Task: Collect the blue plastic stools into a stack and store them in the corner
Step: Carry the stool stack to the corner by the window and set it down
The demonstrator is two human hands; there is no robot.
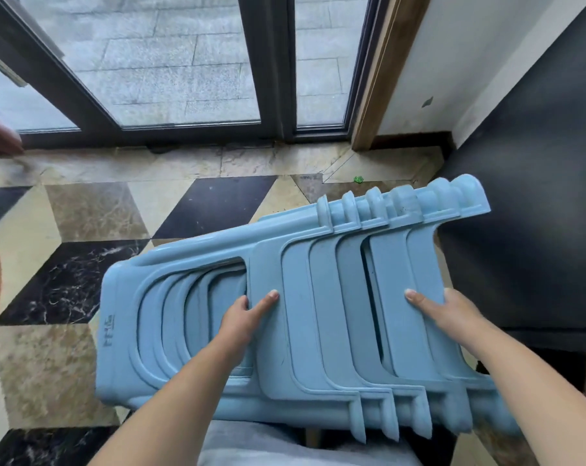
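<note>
text: embossed mark, unreadable, possibly characters | on: side of outermost blue stool (111,332) | other text: none

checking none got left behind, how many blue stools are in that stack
6, going by the stepped leg ends: all nested in one stack of blue stools carried sideways by left hand and right hand; inner ones may be hidden.

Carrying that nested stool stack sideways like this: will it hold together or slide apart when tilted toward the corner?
The stool stack looks like rigid moulded plastic, so it probably won't flex. The stools are nested unevenly, with staggered feet, so glossy surfaces may let one slip out if tilted feet-down. The left hand hooks an opening; the right hand lies flatter, probably the weaker grip.
</note>
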